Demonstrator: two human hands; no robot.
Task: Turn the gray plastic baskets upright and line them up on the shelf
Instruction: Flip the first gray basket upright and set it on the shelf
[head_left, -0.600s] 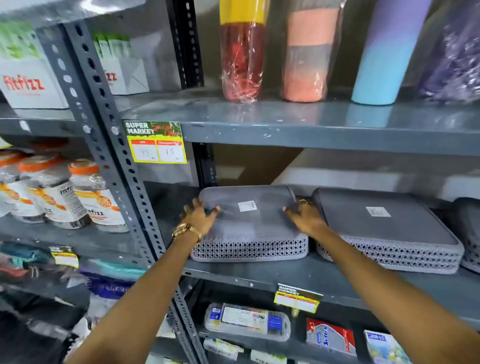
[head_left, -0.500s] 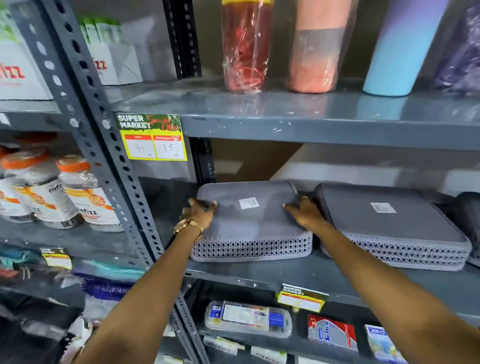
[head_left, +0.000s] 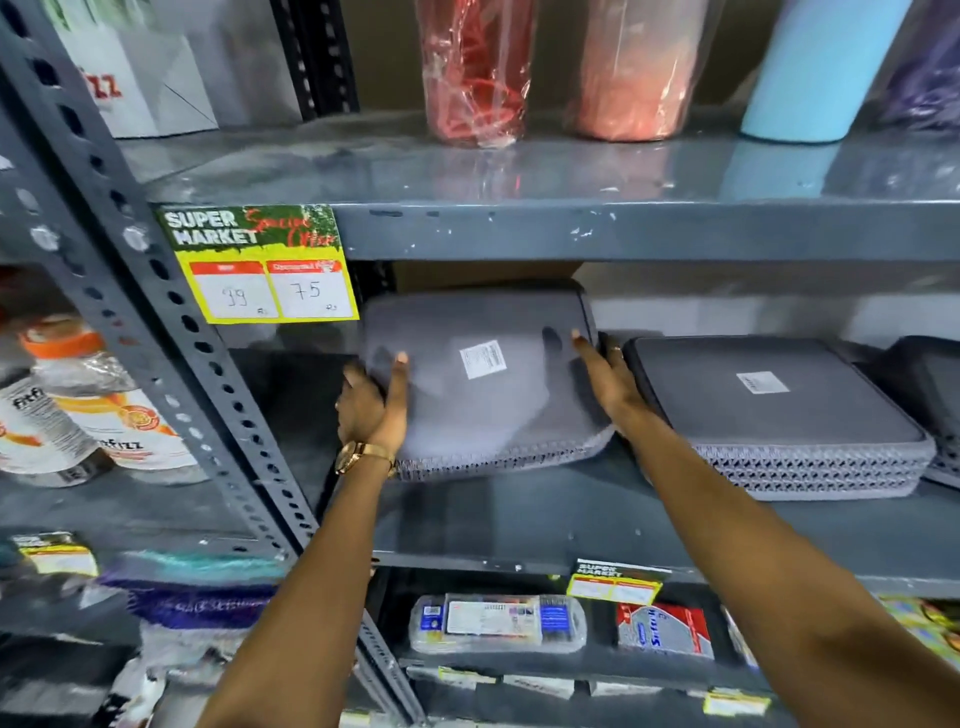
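Basket (head_left: 483, 379) first: a gray plastic one, upside down, its smooth base with a white label facing us and tipped up, so the far edge rises toward the underside of the upper shelf (head_left: 571, 228) while the woven rim dips to the middle shelf (head_left: 519, 519) near its front edge. It sits at the left end of that shelf, close to the perforated upright (head_left: 171, 322). We see it blurred, so the weave at its rim is hard to read.

Our left hand (head_left: 371, 410) grasps the basket's left side, thumb laid over the base and the fingers curled behind the edge; a gold watch (head_left: 358, 457) circles the wrist. Our right hand (head_left: 605, 374) clasps the right side, one finger stretched onto the base, the others wrapped around the edge out of sight.

Just beside it to the right lies a second basket (head_left: 774, 415), also inverted, flat on the shelf with its label up. We cannot tell whether the two touch. A third basket (head_left: 935, 384) shows only partly at the shelf's right edge.

A yellow price tag (head_left: 260, 265) hangs on the front lip of the upper shelf at its left end. On that shelf stand a red tumbler (head_left: 475, 67), a pink tumbler (head_left: 634, 67) and a blue tumbler (head_left: 815, 67). Left of the upright are orange-capped jars (head_left: 93, 410). Below, packaged goods (head_left: 498, 623) lie on the lower shelf.
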